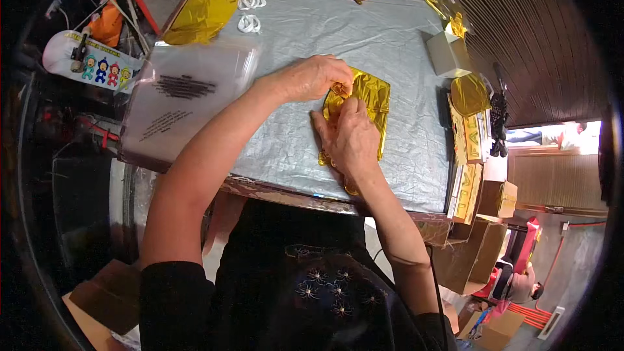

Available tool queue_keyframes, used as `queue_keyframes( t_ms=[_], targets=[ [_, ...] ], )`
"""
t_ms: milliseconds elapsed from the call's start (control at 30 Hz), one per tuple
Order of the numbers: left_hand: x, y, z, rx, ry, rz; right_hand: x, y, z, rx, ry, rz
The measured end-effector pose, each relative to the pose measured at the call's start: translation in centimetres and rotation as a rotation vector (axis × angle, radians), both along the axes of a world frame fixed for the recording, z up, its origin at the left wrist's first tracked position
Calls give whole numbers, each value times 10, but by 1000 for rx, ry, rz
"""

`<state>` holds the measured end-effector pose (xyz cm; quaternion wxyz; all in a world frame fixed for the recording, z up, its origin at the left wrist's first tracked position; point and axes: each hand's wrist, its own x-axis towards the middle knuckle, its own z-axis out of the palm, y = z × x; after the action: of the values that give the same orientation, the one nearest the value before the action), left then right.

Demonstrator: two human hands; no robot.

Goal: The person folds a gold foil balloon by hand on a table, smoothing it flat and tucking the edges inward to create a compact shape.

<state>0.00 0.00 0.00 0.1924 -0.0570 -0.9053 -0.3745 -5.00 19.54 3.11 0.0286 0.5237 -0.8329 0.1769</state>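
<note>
A folded piece of shiny gold foil (376, 94), which looks like a flat foil balloon, lies on the table in front of me. My left hand (317, 79) reaches in from the left with fingers curled, pinching a crumpled bit of the foil. Close below it, my right hand (354, 142) bears on the same foil, its fingers bent around a gathered part and its thumb out to the left. Loose gold foil hangs below the right hand toward the table's near edge. The exact grip of both sets of fingertips is partly hidden.
A grey-blue sheet covers the table (286, 149). Clear plastic bags (188, 94) are stacked at left, with white ribbon coils (251, 2) beyond. More gold foil (201, 6) lines the far edge. A white box (448, 55) and flat packages (469, 136) stand right. Another person (522, 284) is at lower right.
</note>
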Motion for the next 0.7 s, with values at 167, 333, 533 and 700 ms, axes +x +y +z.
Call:
queue_keyframes(
  t_ms=[167, 333, 533, 700],
  targets=[
    [-3, 5, 2, -29, 55, -26, -17, 6, 2, 53, -79, 31],
    [1, 3, 0, -31, 35, -13, -4, 2, 14, 10, -132, 86],
    [0, 3, 0, -19, 52, -39, 3, 2, 12, 113, 46, 25],
    [2, 4, 3, 17, 57, -35, -16, 11, 12, 15, -363, 55]
  ],
)
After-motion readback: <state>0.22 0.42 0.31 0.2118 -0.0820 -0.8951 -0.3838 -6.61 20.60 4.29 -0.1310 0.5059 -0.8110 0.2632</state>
